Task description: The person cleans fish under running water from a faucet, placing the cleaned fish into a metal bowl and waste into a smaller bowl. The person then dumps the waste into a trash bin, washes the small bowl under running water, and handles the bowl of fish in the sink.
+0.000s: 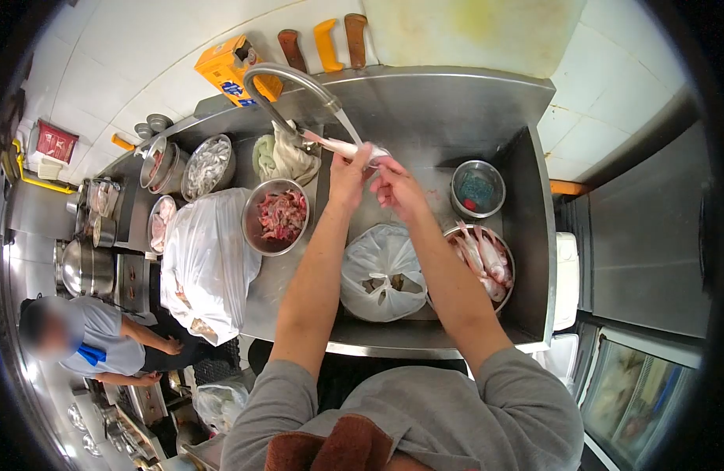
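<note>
A pale pinkish fish (338, 146) lies across the stream from the faucet (299, 77), with its tail end to the left. My left hand (348, 180) is closed around the fish's body from below. Against its right end, the curled fingers of my right hand (398, 190) grip it; the exact spot they press is hidden. Below, in the sink (432, 184), a bowl (512, 271) holds several whole fish (484, 259). A small steel bowl (478, 189) with a blue-green scrubber and something red stands right of my right hand. A tied clear plastic bag (384, 275) sits between my forearms.
Left of the sink are a bowl of reddish fish scraps (276, 217), a crumpled cloth (286, 156), a bowl of silvery pieces (209, 167) and a large white bag (209, 263). Knives (328, 45) and an orange box (238, 69) stand behind. A co-worker (114, 337) is at lower left.
</note>
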The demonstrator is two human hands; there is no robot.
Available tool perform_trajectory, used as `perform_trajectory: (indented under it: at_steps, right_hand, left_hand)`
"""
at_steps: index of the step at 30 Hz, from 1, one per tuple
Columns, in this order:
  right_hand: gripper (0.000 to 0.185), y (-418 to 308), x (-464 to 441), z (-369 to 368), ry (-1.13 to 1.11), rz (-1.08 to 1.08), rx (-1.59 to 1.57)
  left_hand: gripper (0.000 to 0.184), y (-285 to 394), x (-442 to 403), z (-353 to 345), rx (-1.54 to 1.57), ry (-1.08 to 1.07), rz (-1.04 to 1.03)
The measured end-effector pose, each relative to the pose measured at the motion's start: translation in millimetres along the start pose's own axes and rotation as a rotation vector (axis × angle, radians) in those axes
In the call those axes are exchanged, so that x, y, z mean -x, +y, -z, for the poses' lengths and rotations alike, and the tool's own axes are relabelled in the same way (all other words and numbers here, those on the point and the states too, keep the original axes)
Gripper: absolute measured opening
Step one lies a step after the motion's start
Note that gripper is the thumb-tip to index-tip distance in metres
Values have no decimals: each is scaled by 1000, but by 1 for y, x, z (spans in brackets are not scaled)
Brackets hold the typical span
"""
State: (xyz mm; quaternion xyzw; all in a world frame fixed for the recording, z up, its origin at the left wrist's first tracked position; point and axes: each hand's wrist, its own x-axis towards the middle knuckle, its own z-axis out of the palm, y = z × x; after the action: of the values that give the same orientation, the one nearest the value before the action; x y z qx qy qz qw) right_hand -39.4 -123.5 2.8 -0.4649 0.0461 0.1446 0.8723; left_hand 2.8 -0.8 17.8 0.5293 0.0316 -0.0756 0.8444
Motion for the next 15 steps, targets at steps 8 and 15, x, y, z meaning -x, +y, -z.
perform_trajectory:
  at_steps: [8,15]
  right_hand:
    - [10,7,-12,-8,-107,-130,-441]
    - [20,5,-28,-9,-334,-298,-704]
  left_hand:
    - [30,-2,4,4,22,-20,13]
    - [34,10,6,9,50,-50,70]
